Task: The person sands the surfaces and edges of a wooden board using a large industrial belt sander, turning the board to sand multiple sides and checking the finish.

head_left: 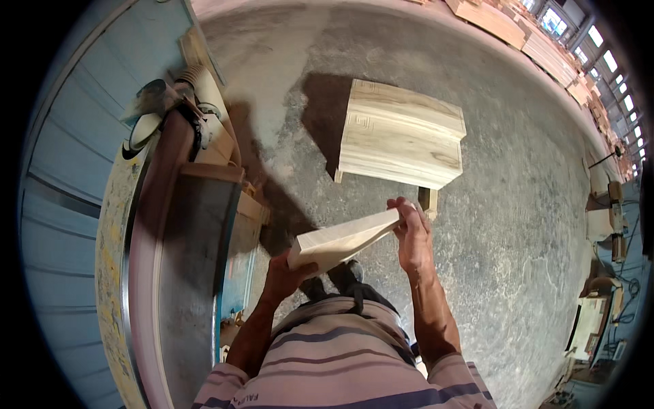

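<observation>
A pale wooden board is held up in front of my body, tilted with its right end farther away. My left hand grips its near left corner, with the thumb on the face. At the far right end, my right hand has its fingers closed round the board's edge. Beyond the board, stacked pale wooden boards lie on a low wooden support above the floor; some of them show square grain marks. The undersides of both grips are hidden.
Close on my left stands a belt sander with a reddish belt, a dark metal table and a hose. A blue metal wall rises behind it. Long lumber stacks line the far right. Cables and equipment stand at the right edge.
</observation>
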### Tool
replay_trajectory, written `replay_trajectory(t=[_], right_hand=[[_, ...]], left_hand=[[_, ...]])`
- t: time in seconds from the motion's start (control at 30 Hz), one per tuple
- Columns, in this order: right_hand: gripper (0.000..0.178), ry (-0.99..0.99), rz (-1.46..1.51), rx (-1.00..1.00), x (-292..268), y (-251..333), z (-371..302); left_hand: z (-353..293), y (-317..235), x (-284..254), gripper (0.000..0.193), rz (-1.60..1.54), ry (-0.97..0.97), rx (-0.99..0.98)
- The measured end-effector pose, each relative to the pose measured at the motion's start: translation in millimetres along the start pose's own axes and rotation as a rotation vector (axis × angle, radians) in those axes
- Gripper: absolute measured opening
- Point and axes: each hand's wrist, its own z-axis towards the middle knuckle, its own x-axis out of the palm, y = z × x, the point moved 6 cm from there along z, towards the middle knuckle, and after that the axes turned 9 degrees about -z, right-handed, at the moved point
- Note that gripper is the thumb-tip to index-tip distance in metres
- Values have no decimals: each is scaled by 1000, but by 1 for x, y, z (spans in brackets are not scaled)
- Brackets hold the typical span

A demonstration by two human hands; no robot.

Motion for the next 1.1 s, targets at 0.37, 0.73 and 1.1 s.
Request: replay_trajectory(t=[0.37,0.73,1.1], right_hand=[[50,29,93,-28,-4,-15,6],[48,-29,432,-9,-21,-16,19],[54,-350,113,206,-116,-169,35]], left_hand=[[-9,-18,-5,34,178,-54,20],[8,-22,-5,34,71,-55,164],[2,-155,-53,26,-302,-401,403]])
